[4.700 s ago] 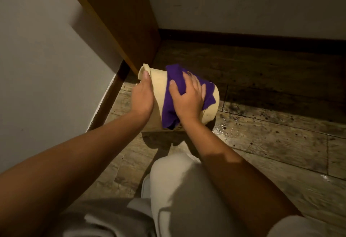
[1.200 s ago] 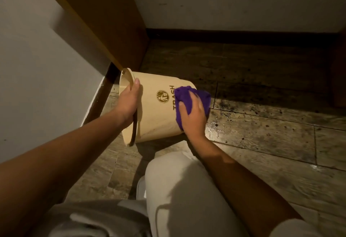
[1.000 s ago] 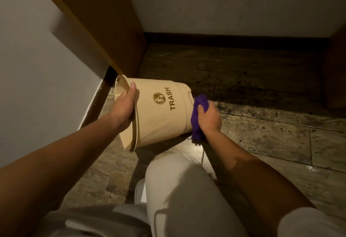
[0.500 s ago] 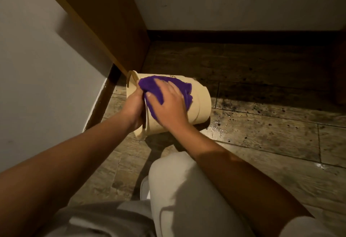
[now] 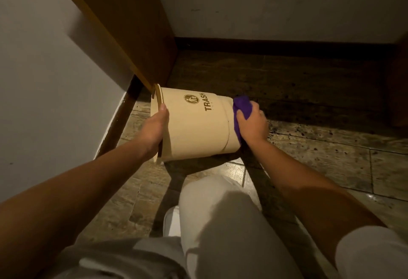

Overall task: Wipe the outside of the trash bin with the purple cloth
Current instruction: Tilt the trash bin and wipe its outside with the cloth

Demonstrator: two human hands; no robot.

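Seemingly midway, the left hand [image 5: 154, 127] gripped the tipped bin [image 5: 194, 126] by its rim while the right hand [image 5: 251, 125] pressed the clutched cloth [image 5: 241, 106] against its base; how much remained unwiped was unclear.

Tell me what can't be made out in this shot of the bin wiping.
Head view:
- Beige plastic trash bin: base hidden by purple cloth and right hand; inside faces away.
- Left hand: fingers hidden behind the rim.
- Small print under TRASH: too small.
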